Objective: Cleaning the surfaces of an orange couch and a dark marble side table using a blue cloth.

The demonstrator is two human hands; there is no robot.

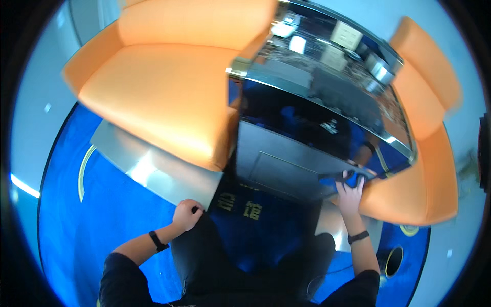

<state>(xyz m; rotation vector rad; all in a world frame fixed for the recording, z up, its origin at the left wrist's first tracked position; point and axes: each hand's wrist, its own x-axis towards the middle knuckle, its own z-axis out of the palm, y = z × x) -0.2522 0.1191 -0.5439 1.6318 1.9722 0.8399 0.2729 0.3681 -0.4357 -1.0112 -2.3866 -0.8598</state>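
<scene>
My right hand point(350, 195) grips a black and blue object point(332, 180), blurred, possibly a cloth or brush, against the lower right of a cabinet's dark grey front panel point(284, 163). Above that panel runs a glossy black band point(284, 109) that mirrors the arm. My left hand point(187, 215) is curled at my left knee, beside the corner of a brushed metal plate point(165, 169). A dark spot shows between its thumb and fingers; whether it is an object or a gap is unclear. Each wrist wears a black band.
Orange upholstered seats stand left point(153, 84) and right point(406, 180) of the cabinet. Its marble-patterned top point(387, 105) bears a white cup point(297, 44) and a steel canister point(378, 69). Blue carpet point(115, 238) covers the floor. A black round-mouthed container point(394, 261) is at right.
</scene>
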